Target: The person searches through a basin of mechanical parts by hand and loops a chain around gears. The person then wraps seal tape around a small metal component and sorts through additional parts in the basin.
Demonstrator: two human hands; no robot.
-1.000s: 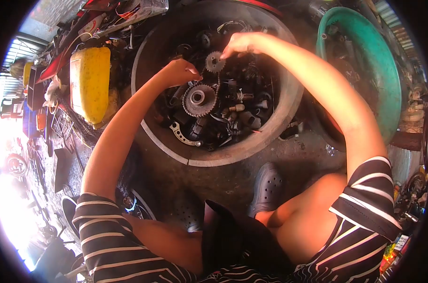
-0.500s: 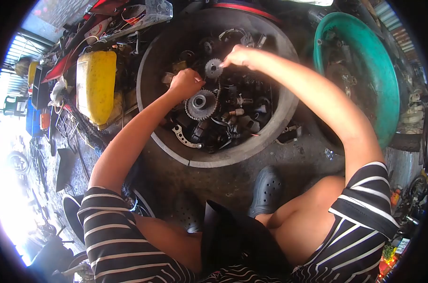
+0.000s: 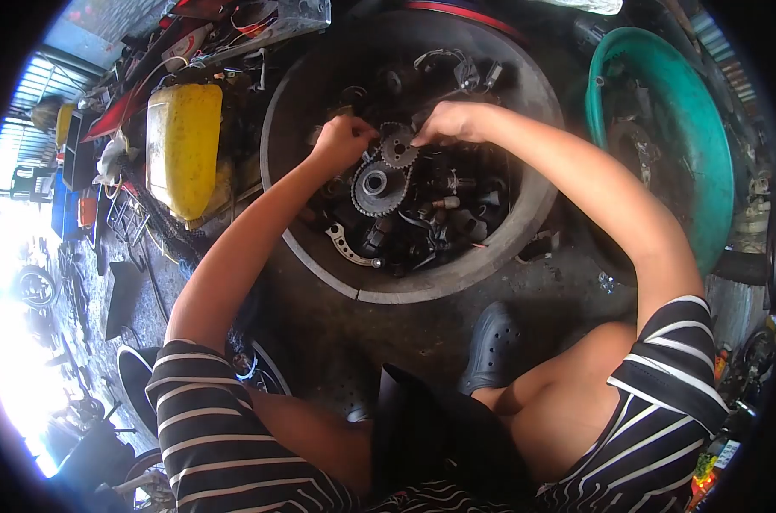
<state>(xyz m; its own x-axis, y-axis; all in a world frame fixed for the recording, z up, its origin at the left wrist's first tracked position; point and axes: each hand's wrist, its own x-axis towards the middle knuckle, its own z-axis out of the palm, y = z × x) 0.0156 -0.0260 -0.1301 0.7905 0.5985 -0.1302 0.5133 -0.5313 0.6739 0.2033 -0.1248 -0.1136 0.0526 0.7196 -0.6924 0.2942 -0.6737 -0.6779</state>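
Observation:
My right hand (image 3: 449, 124) pinches the edge of a small toothed sprocket (image 3: 398, 146) with holes in it. Just below and left of that sprocket lies a larger gear (image 3: 379, 190) with a round hub, their rims close together. A dark chain (image 3: 409, 178) runs along the right side between the two. My left hand (image 3: 343, 142) is closed, its thumb and fingertips pressed together beside the small sprocket; what they hold is too small to make out. Both hands are over a wide dark round tub (image 3: 422, 289) of greasy metal parts.
A curved metal bracket (image 3: 350, 248) lies in the tub's near left. At the right leans a green basin (image 3: 720, 171). A yellow container (image 3: 183, 154) stands at the left among cables and parts. My clog (image 3: 490, 346) is on the floor before the tub.
My right hand has brought the small sprocket down closer to the larger gear. My left hand remains beside them, fingers still closed. The whole view has shifted slightly.

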